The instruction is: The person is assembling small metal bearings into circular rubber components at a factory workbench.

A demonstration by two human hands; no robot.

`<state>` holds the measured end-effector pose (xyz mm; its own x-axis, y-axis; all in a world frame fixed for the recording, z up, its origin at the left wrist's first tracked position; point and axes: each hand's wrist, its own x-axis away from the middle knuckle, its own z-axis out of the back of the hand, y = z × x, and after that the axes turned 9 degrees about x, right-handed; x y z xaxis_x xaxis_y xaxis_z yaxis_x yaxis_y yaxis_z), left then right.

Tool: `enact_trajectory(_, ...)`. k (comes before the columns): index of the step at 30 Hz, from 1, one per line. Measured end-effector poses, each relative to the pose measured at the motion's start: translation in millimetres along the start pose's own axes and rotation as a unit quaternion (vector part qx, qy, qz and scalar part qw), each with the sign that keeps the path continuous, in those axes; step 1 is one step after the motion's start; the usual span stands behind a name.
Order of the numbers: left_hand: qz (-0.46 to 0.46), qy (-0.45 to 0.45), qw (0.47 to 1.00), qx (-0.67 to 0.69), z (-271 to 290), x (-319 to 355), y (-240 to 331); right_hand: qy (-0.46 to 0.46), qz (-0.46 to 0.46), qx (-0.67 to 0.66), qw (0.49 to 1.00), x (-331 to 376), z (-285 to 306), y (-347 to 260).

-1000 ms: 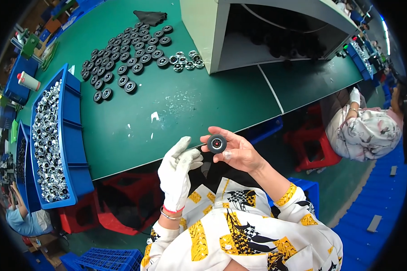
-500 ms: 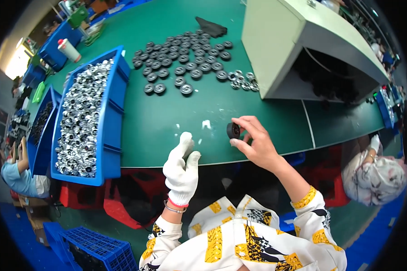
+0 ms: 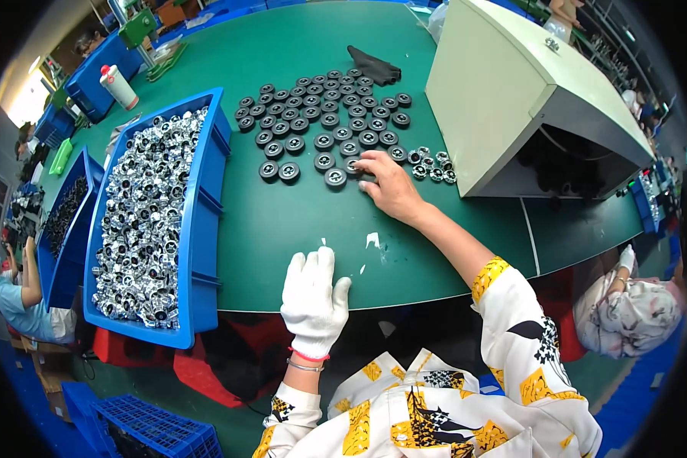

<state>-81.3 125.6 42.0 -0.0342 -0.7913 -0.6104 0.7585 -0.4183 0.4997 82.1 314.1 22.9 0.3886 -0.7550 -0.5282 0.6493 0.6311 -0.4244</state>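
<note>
My right hand [image 3: 393,187] is bare and reaches to the near edge of a group of black wheels [image 3: 313,107] lying on the green table. Its thumb and fingers are curled around a small black wheel [image 3: 352,165], partly hidden by the fingertips. Beside it sits another black wheel with a silvery centre [image 3: 335,179]. My left hand [image 3: 314,301], in a white knitted glove, is held over the table's front edge with fingers stretched and thumb apart, holding nothing. Several shiny chrome parts [image 3: 433,166] lie right of my right hand.
A blue bin [image 3: 204,191] full of chrome parts stands at left, beside another blue bin [image 3: 72,221] of dark pieces. A cream metal housing [image 3: 488,99] is at right. Behind the wheels lies a black cloth [image 3: 375,67]. White scraps [image 3: 372,240] dot the table. People sit on both sides.
My right hand has carried the black wheel forward and left, from near the table's front to the group of wheels. My left hand has turned and its fingers have straightened.
</note>
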Motion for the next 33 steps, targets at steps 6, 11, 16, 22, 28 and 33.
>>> enact_trajectory(6,0.001,-0.015,1.000,-0.007,2,-3,2,-0.040,-0.127,-0.113,0.985,27,39,6)
enact_trajectory(11,-0.013,-0.011,1.000,0.001,-4,-5,3,-0.038,-0.138,-0.077,0.987,81,108,10)
enact_trajectory(16,-0.056,0.020,0.996,-0.060,-11,-1,4,0.066,-0.189,0.031,0.979,131,170,53)
enact_trajectory(22,-0.049,-0.001,0.997,-0.066,-10,7,3,0.121,-0.288,0.159,0.937,138,211,147)
enact_trajectory(28,-0.047,-0.015,0.997,-0.055,-13,8,12,0.082,-0.223,0.381,0.894,89,205,177)
enact_trajectory(33,-0.031,-0.015,0.998,-0.061,-18,12,9,0.006,-0.261,0.461,0.848,54,174,194)
